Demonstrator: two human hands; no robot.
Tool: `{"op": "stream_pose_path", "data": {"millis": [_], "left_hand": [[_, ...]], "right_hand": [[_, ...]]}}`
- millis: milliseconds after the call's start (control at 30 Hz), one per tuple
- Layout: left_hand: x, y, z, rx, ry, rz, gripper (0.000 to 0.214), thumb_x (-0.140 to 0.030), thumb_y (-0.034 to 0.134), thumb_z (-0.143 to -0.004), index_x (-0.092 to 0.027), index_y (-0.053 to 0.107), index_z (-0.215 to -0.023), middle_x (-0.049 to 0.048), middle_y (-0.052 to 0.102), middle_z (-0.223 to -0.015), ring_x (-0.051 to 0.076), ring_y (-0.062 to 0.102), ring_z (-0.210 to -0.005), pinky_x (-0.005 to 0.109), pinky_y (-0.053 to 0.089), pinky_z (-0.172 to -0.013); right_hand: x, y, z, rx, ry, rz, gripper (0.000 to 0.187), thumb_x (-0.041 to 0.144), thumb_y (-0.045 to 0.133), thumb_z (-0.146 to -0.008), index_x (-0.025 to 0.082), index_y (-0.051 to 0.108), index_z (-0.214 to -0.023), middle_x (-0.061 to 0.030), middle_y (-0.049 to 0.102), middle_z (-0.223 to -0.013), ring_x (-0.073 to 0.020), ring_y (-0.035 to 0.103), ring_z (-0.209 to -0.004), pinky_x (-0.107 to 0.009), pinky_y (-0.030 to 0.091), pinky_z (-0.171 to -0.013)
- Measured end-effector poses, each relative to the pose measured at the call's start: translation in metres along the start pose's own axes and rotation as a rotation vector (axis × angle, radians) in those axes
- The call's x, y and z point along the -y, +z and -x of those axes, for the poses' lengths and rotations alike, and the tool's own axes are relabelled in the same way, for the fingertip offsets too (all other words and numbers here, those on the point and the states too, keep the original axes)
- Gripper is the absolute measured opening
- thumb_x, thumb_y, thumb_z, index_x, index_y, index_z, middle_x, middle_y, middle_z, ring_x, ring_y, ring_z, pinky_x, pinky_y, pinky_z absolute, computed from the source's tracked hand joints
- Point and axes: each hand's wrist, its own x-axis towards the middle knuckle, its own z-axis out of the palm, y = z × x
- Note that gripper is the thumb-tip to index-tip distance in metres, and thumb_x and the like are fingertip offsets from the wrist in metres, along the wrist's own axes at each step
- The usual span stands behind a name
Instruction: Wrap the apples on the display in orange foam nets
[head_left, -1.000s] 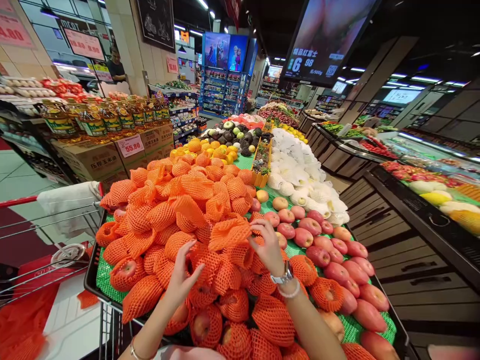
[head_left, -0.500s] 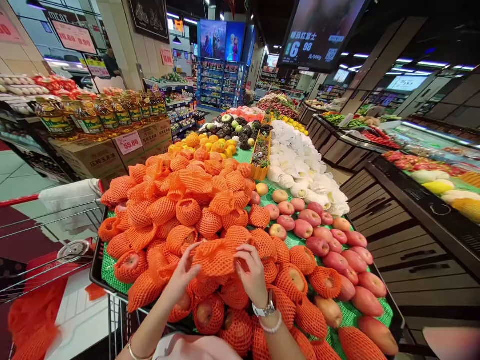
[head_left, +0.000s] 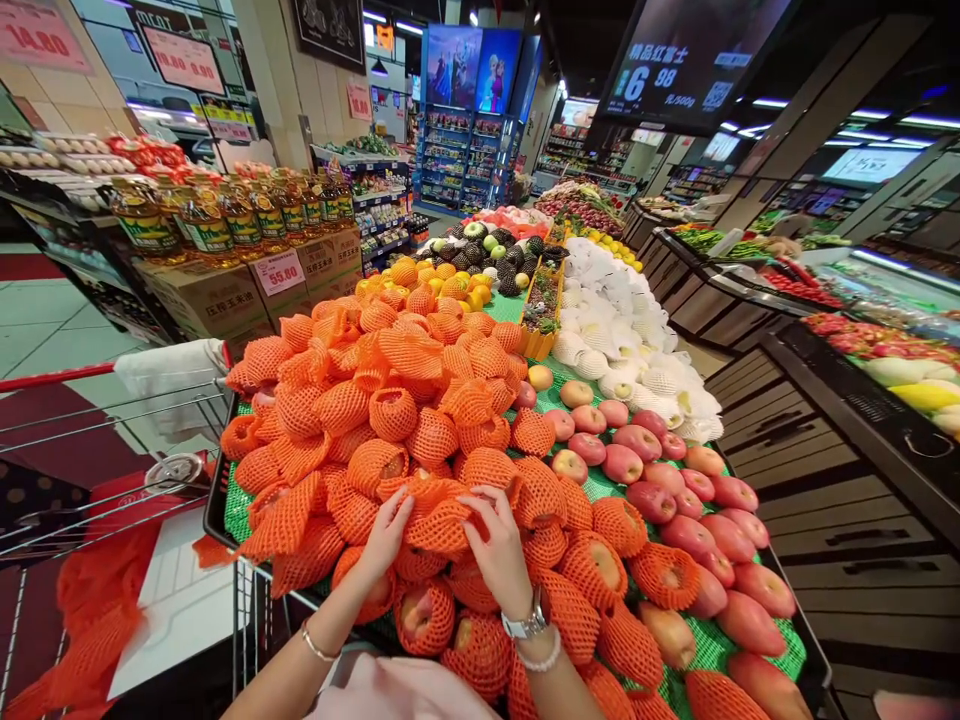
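Between my two hands is an orange foam fruit net [head_left: 439,512], stretched sideways over the front of the heap. My left hand [head_left: 386,535] pinches its left end with thumb and fingers. At the other end, the curled fingers of my right hand [head_left: 495,545] grip it. Whether a fruit sits inside this net cannot be made out. Around and below my hands lie many apples in orange nets [head_left: 424,615], some with skin showing. To the right are bare red apples [head_left: 690,537] on green matting [head_left: 712,640].
A shopping cart [head_left: 112,370] stands at the left, with loose orange nets [head_left: 97,620] and a white board [head_left: 180,600] there. White-wrapped fruit [head_left: 600,330] and oranges [head_left: 420,272] lie farther back. Oil bottles [head_left: 210,225] stand on cartons, back left.
The view has shifted, so the display sits farther right. A loose net now drapes over the wrapped apple at the heap's left. Both hands remain on the net at the front.
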Motion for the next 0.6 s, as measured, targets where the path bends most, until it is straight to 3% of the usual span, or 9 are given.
{"op": "stream_pose_path", "data": {"millis": [133,300,400,467,600], "left_hand": [[-0.02,0.0,0.006,0.002,0.019,-0.035,0.061,-0.068,0.053,-0.077,-0.019,0.069,-0.109,0.0135,0.067,-0.121,0.031,0.057,-0.119,0.049,0.037,-0.111],[-0.06,-0.001,0.013,0.075,0.214,-0.16,0.058,-0.056,0.038,-0.092,-0.018,0.061,-0.129,0.0124,0.064,-0.115,0.028,0.056,-0.114,0.051,0.033,-0.112],[-0.069,0.001,0.015,0.056,0.242,-0.142,0.054,-0.053,0.043,-0.092,-0.019,0.055,-0.133,0.0125,0.062,-0.119,0.027,0.053,-0.12,0.048,0.033,-0.112],[-0.069,0.005,0.016,0.01,0.228,-0.064,0.053,-0.052,0.052,-0.089,-0.021,0.051,-0.131,0.011,0.062,-0.112,0.026,0.057,-0.112,0.043,0.042,-0.104],[-0.07,0.012,0.021,0.016,0.176,0.08,0.032,-0.048,0.063,-0.082,-0.021,0.057,-0.098,0.0051,0.061,-0.092,0.021,0.06,-0.089,0.033,0.049,-0.085]], "right_hand": [[0.002,-0.004,0.0,-0.105,-0.067,-0.059,0.03,0.007,0.054,-0.087,0.028,0.069,-0.102,-0.0048,0.058,-0.106,-0.0182,0.063,-0.101,-0.035,0.056,-0.093],[0.009,-0.005,0.008,-0.305,-0.109,-0.078,0.023,0.015,0.059,-0.088,0.032,0.072,-0.097,-0.0044,0.054,-0.103,-0.0171,0.061,-0.097,-0.032,0.056,-0.085],[0.011,0.001,0.013,-0.341,0.041,-0.258,0.026,0.02,0.063,-0.086,0.032,0.063,-0.11,-0.0035,0.056,-0.101,-0.0162,0.063,-0.092,-0.033,0.056,-0.084],[0.012,0.006,0.016,-0.368,0.174,-0.471,0.033,0.024,0.067,-0.083,0.031,0.053,-0.112,-0.0012,0.057,-0.098,-0.0145,0.065,-0.085,-0.029,0.058,-0.078],[0.013,0.009,0.021,-0.4,0.422,-0.77,0.016,0.037,0.057,-0.087,0.029,0.048,-0.096,0.0012,0.058,-0.089,-0.0124,0.063,-0.07,-0.023,0.056,-0.061]]}}
